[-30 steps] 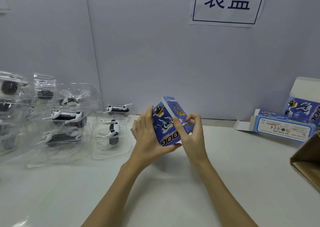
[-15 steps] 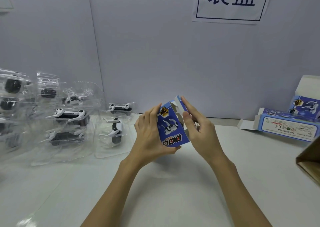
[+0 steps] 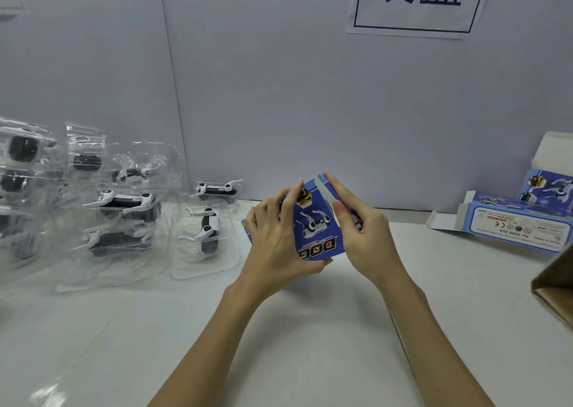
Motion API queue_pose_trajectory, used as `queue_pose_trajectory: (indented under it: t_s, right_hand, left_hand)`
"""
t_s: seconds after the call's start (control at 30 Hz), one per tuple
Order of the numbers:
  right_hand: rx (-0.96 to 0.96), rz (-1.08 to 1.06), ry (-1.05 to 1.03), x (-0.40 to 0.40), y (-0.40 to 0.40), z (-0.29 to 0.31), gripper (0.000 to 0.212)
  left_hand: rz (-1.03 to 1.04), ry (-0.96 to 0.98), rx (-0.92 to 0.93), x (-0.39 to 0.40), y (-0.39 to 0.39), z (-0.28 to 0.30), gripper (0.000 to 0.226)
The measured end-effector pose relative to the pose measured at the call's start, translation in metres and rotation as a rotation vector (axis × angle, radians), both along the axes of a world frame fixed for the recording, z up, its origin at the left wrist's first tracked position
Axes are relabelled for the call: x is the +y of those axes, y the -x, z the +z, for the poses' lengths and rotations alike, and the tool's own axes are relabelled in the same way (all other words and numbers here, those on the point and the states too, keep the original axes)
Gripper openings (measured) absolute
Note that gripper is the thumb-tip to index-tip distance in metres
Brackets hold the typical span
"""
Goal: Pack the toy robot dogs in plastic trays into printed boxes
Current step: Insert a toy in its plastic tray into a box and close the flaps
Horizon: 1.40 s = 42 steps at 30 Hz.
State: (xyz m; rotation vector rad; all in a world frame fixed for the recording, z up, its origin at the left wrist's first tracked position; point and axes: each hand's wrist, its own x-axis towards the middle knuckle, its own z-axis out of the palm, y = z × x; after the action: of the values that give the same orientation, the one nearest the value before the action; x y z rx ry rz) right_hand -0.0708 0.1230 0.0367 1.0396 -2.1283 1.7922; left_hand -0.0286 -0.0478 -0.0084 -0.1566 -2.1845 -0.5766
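A blue printed box [image 3: 316,230] with a robot dog picture and "DOG" lettering is held upside down above the table's middle. My left hand [image 3: 276,239] grips its left side, thumb under the lower edge. My right hand [image 3: 361,230] holds its right side, fingers straight along the top flap. What is inside the box is hidden. A black and white toy robot dog in a clear plastic tray [image 3: 206,233] lies just left of the box. Several more trayed dogs [image 3: 121,208] are piled at the far left.
Two more blue printed boxes lie at the right: one flat with an open flap [image 3: 511,226], one upright behind it [image 3: 548,186]. A brown cardboard carton corner [image 3: 555,285] juts in at the right edge. A grey wall with a paper sign [image 3: 418,3] stands behind.
The box has been turned in my hands so its front face points at me. My right hand's fingers moved from the box's side up onto the top flap.
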Motion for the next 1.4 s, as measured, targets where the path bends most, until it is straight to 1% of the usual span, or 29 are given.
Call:
queue_pose_trajectory:
  t_s: [0.07,0.23,0.37,0.47,0.57,0.67,0.73,0.8,0.9,0.93,1.0,1.17,1.3,1.33,1.4]
  right_hand:
    - [-0.010,0.001,0.004,0.003,0.002,0.000,0.048]
    - [0.054,-0.028,-0.033,-0.002,0.000,-0.003,0.049]
    - [0.020,-0.018,-0.010,-0.005,0.001,-0.005,0.054]
    - [0.024,-0.018,-0.016,-0.007,0.001,-0.006,0.054]
    - [0.021,-0.028,-0.089,-0.011,0.000,-0.007,0.054]
    - [0.070,-0.048,-0.230,-0.013,-0.003,-0.006,0.048]
    - [0.102,-0.071,-0.291,-0.013,-0.004,-0.005,0.048]
    - [0.139,-0.112,-0.334,-0.014,-0.004,-0.006,0.055]
    - [0.186,-0.160,-0.359,-0.015,-0.004,-0.009,0.080]
    - [0.207,-0.170,-0.366,-0.014,-0.004,-0.009,0.084]
    - [0.243,-0.189,-0.376,-0.014,-0.003,-0.011,0.083]
    - [0.249,-0.183,-0.326,-0.013,-0.002,-0.014,0.077]
    - [0.200,-0.174,-0.286,-0.016,0.000,-0.018,0.074]
    - [0.181,-0.158,-0.247,-0.017,-0.001,-0.019,0.069]
    - [0.073,-0.046,-0.072,-0.018,-0.002,-0.019,0.058]
  left_hand:
    - [0.001,0.001,-0.001,0.000,0.000,-0.001,0.127]
    - [0.015,0.000,0.005,0.000,0.002,-0.002,0.127]
    - [0.011,-0.005,0.002,0.000,0.001,-0.002,0.126]
    - [0.011,-0.013,0.013,0.001,0.001,-0.002,0.125]
    - [0.007,-0.039,0.015,0.001,-0.001,-0.001,0.123]
    - [-0.002,-0.044,0.003,0.001,-0.002,0.000,0.123]
    - [-0.015,-0.039,-0.014,0.000,-0.003,0.001,0.123]
    - [-0.020,-0.038,-0.037,-0.001,-0.004,0.002,0.123]
    - [-0.021,-0.042,-0.044,-0.002,-0.004,0.002,0.123]
    - [-0.022,-0.044,-0.038,-0.002,-0.004,0.002,0.124]
    - [-0.019,-0.040,-0.021,-0.001,-0.003,0.001,0.124]
    - [-0.005,-0.025,-0.003,-0.002,-0.002,-0.001,0.123]
    - [-0.025,-0.034,0.000,-0.004,-0.002,-0.002,0.124]
    - [-0.039,-0.039,0.000,-0.004,-0.002,-0.001,0.123]
    - [-0.065,-0.054,0.004,-0.005,-0.003,0.001,0.121]
